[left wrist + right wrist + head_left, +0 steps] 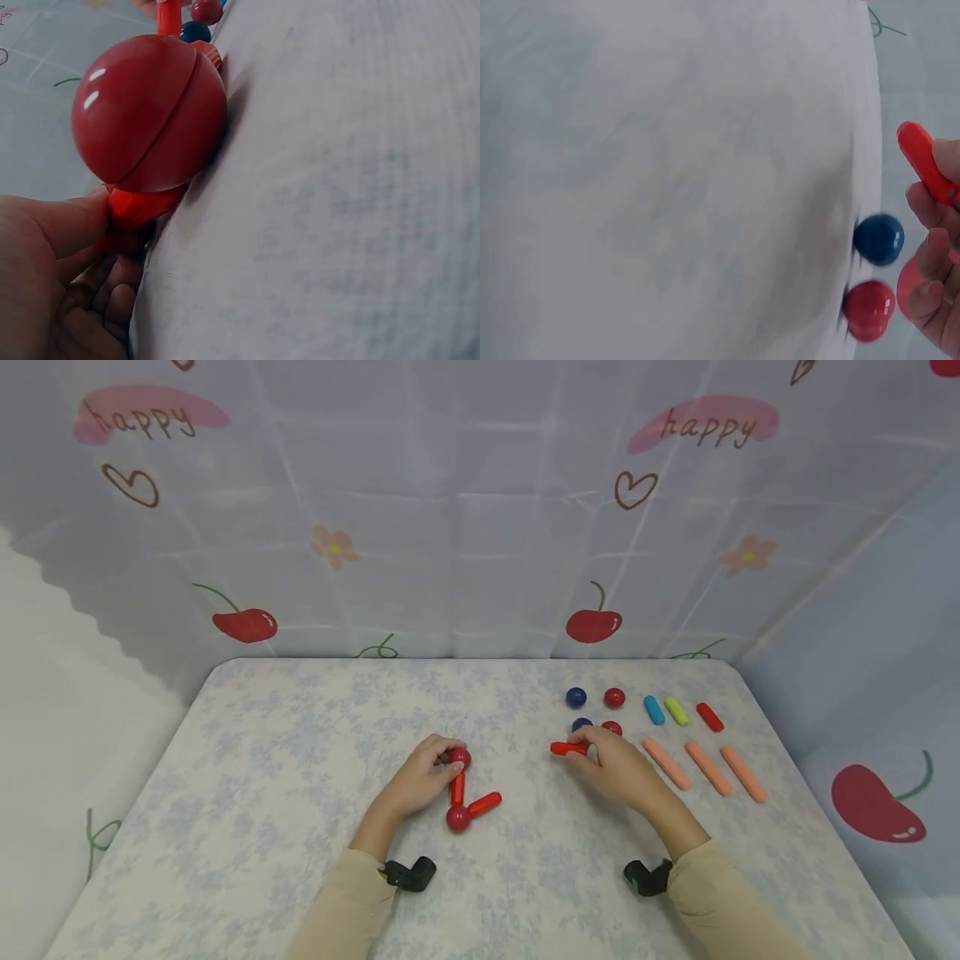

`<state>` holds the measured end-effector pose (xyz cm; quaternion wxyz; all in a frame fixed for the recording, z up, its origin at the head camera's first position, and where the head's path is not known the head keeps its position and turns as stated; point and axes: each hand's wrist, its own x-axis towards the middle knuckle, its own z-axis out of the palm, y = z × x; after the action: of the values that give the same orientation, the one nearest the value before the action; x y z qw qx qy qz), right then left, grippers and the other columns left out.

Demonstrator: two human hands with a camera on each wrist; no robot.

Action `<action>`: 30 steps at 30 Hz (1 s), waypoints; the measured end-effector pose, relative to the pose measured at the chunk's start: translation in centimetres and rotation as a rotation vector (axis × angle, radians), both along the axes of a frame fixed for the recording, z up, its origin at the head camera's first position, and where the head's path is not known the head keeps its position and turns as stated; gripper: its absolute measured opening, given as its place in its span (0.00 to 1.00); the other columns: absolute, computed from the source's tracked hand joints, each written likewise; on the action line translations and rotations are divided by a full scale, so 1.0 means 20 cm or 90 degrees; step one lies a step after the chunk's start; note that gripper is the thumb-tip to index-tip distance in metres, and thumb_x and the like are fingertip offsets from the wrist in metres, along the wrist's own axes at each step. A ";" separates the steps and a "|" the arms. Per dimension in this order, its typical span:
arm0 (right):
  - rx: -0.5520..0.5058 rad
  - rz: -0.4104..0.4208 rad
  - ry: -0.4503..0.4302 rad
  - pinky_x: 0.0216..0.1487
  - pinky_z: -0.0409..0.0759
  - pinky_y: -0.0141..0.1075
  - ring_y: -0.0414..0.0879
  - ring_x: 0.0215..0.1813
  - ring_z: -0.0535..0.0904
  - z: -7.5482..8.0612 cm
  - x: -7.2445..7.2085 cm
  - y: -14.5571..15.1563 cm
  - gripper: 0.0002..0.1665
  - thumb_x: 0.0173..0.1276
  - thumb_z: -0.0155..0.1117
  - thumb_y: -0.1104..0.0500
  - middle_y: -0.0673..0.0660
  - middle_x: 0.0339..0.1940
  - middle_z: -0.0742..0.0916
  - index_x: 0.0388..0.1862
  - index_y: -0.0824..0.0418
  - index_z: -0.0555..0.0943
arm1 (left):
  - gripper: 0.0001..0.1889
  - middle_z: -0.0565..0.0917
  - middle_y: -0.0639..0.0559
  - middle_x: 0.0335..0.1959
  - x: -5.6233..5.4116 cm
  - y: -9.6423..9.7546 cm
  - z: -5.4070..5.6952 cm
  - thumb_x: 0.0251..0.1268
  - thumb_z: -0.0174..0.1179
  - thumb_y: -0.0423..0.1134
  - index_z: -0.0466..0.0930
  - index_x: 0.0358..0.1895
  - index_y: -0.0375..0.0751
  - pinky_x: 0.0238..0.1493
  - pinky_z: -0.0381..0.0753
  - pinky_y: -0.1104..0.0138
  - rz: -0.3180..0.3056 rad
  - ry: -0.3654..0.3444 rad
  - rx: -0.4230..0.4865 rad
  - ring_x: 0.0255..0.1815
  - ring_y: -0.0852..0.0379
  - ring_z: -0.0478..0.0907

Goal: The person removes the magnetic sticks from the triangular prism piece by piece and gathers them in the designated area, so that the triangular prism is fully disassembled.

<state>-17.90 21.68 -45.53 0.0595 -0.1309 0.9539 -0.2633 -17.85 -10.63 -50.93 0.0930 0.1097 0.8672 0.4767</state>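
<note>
Head: six balls [458,818], nine sticks [564,748]

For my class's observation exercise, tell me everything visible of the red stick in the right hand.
The red stick is bright and smooth, apparently plastic, with a rounded free end and a small dark spot along it. The right hand pinches it, partly covering it. Its free end points left in the head view, apparently above the table, near a blue ball.

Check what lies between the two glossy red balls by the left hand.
One slim red rod lies between the nearer red ball and farther red ball, shown in the head view.
</note>
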 end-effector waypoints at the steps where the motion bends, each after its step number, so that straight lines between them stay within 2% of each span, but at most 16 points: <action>1: 0.004 -0.004 0.014 0.40 0.78 0.39 0.45 0.40 0.78 0.00 0.01 0.03 0.16 0.71 0.65 0.51 0.51 0.43 0.85 0.53 0.54 0.80 | 0.17 0.78 0.56 0.53 0.00 0.00 0.00 0.71 0.61 0.41 0.77 0.61 0.47 0.60 0.74 0.56 0.000 -0.001 0.002 0.54 0.54 0.73; 5: 0.036 -0.048 0.023 0.45 0.79 0.42 0.46 0.44 0.78 0.00 0.07 0.13 0.17 0.70 0.65 0.51 0.52 0.45 0.85 0.54 0.56 0.80 | 0.18 0.78 0.56 0.54 0.00 -0.01 0.00 0.71 0.60 0.41 0.77 0.62 0.47 0.59 0.74 0.57 -0.003 0.002 0.003 0.54 0.55 0.73; 11: 0.078 -0.111 0.007 0.35 0.75 0.37 0.44 0.36 0.77 0.01 0.17 0.25 0.17 0.69 0.67 0.50 0.52 0.42 0.85 0.53 0.55 0.81 | 0.18 0.78 0.56 0.53 0.00 0.00 0.01 0.71 0.60 0.41 0.77 0.62 0.47 0.59 0.74 0.58 -0.004 0.004 0.006 0.53 0.56 0.73; 18: 0.104 -0.131 0.036 0.32 0.76 0.36 0.42 0.31 0.76 0.03 0.27 0.36 0.20 0.64 0.72 0.53 0.53 0.40 0.86 0.52 0.60 0.81 | 0.18 0.77 0.56 0.54 0.00 0.00 0.01 0.71 0.60 0.41 0.77 0.62 0.47 0.59 0.73 0.58 -0.003 0.001 0.003 0.54 0.56 0.72; 23: 0.106 -0.149 0.031 0.21 0.70 0.33 0.41 0.19 0.69 0.02 0.32 0.43 0.23 0.63 0.72 0.54 0.54 0.40 0.87 0.54 0.61 0.81 | 0.18 0.78 0.56 0.54 0.00 -0.01 0.01 0.71 0.61 0.41 0.77 0.62 0.48 0.60 0.74 0.58 -0.002 -0.001 0.003 0.54 0.55 0.73; 26: 0.107 -0.157 0.026 0.20 0.67 0.33 0.42 0.19 0.67 0.00 0.35 0.46 0.22 0.62 0.72 0.54 0.54 0.39 0.86 0.52 0.62 0.81 | 0.18 0.78 0.56 0.54 0.00 -0.01 0.01 0.71 0.61 0.41 0.77 0.62 0.47 0.60 0.74 0.57 -0.002 0.000 0.004 0.54 0.55 0.73; 30: 0.110 -0.165 0.004 0.23 0.69 0.35 0.42 0.23 0.71 -0.01 0.37 0.48 0.20 0.63 0.72 0.52 0.54 0.39 0.86 0.50 0.60 0.81 | 0.19 0.78 0.55 0.54 0.00 -0.01 0.01 0.71 0.61 0.41 0.77 0.63 0.47 0.60 0.74 0.57 -0.003 0.003 0.006 0.54 0.55 0.73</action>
<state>-10.49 31.29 -45.72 0.0328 -0.0020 0.9822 -0.1851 -17.82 -10.84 -50.83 0.0919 0.1133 0.8647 0.4806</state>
